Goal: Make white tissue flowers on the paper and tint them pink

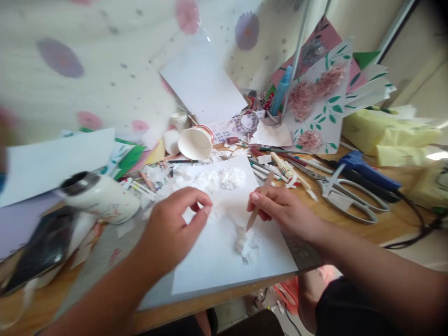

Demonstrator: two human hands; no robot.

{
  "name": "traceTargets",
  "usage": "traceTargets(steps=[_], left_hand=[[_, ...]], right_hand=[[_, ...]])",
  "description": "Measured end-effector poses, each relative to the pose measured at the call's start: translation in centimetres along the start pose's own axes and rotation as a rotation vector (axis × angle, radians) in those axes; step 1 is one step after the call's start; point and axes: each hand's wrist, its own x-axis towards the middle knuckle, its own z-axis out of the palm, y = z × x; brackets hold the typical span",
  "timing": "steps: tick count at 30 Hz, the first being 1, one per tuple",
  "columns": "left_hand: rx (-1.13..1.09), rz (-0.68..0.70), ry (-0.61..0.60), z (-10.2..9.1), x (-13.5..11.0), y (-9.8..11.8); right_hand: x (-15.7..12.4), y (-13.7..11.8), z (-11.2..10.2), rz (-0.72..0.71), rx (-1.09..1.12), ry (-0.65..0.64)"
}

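Note:
My right hand (280, 207) grips a thin wooden stick (261, 199), its tip pointing down at a small clump of crumpled white paper (248, 245). All of this lies on a white sheet (217, 261) at the table's front edge. My left hand (175, 224) rests on the sheet's left side, thumb and forefinger pinched together; what they hold, if anything, is too small to see. A larger pile of white paper bits (224, 178) sits at the sheet's far end.
Metal scissors (345, 195) and a blue glue gun (367, 171) lie to the right. A tipped paper cup (195, 142) lies behind the sheet. A white bottle (100, 196) and a dark phone (42, 254) lie to the left. Pens, flower-printed cards and yellow paper crowd the back.

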Motion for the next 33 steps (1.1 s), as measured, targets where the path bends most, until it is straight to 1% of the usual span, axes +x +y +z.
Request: traceTargets(steps=[1,2,4,6,8,11,13,15,18,21,25,27,28,30,31,33], left_hand=[[0.048,-0.046,-0.001,-1.5,0.0,-0.8],[0.102,-0.094,-0.032,-3.0,-0.2,-1.7],[0.202,-0.171,-0.205,-5.3,-1.3,-3.5],[0.275,-0.218,-0.344,-6.5,-3.2,-5.0],[0.334,-0.269,-0.378,-6.6,-5.4,-5.7],[0.367,-0.290,-0.346,-5.5,-8.2,-5.5],[0.360,-0.271,-0.328,-4.7,-9.2,-5.1],[0.355,-0.256,-0.326,-4.3,-9.6,-4.9],[0.325,-0.249,-0.317,-4.3,-9.3,-5.0],[0.260,-0.222,-0.285,-4.1,-7.9,-4.3],[0.165,-0.167,-0.248,-2.9,-4.7,-1.8],[0.125,-0.156,-0.246,-2.7,-3.2,-0.7],[0.123,-0.156,-0.260,-2.8,-2.6,-0.5],[0.175,-0.168,-0.310,-3.4,-2.1,-0.7],[0.225,-0.184,-0.351,-3.9,-2.3,-1.1],[0.329,-0.231,-0.449,-4.9,-3.4,-2.4]], right_hand=[[-0.1,0.0,-0.1,-0.011,0.018,0.017],[-0.2,0.0,-0.2,-0.021,0.037,0.034],[-0.5,0.2,-0.6,-0.041,0.079,0.061],[-0.7,0.6,-1.0,-0.065,0.118,0.092],[-1.0,1.1,-1.5,-0.083,0.147,0.127],[-1.5,1.6,-2.0,-0.082,0.155,0.157],[-1.7,1.5,-2.1,-0.076,0.143,0.162],[-2.0,1.2,-2.1,-0.075,0.120,0.161],[-2.3,0.6,-2.3,-0.086,0.072,0.152],[-2.4,0.1,-2.4,-0.088,0.036,0.136],[-2.4,0.1,-2.6,-0.055,0.001,0.097],[-2.4,0.1,-2.5,-0.052,-0.019,0.071],[-2.4,0.1,-2.5,-0.056,-0.028,0.055],[-2.5,0.1,-2.5,-0.070,-0.044,0.029],[-2.6,0.2,-2.5,-0.079,-0.049,0.020],[-2.7,0.3,-2.7,-0.093,-0.055,0.010]])
